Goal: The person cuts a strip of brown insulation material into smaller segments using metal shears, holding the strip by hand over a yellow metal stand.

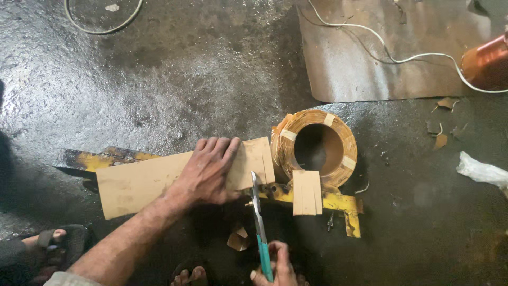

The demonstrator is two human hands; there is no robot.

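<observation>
Left hand [207,170] lies flat, fingers spread, pinning the card strip [137,182]; right hand [278,265] grips the scissors [259,222], blades at the strip's edge beside the coil [315,147].

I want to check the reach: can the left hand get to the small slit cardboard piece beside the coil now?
Probably yes. The left hand presses the long cardboard strip, and only the scissors in the right hand lie between it and the small slit cardboard piece.

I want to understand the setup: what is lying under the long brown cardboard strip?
A yellow metal bar lies under the cardboard strip, showing at both ends. Its middle is covered by the strip and the left hand pressing on it.
</observation>
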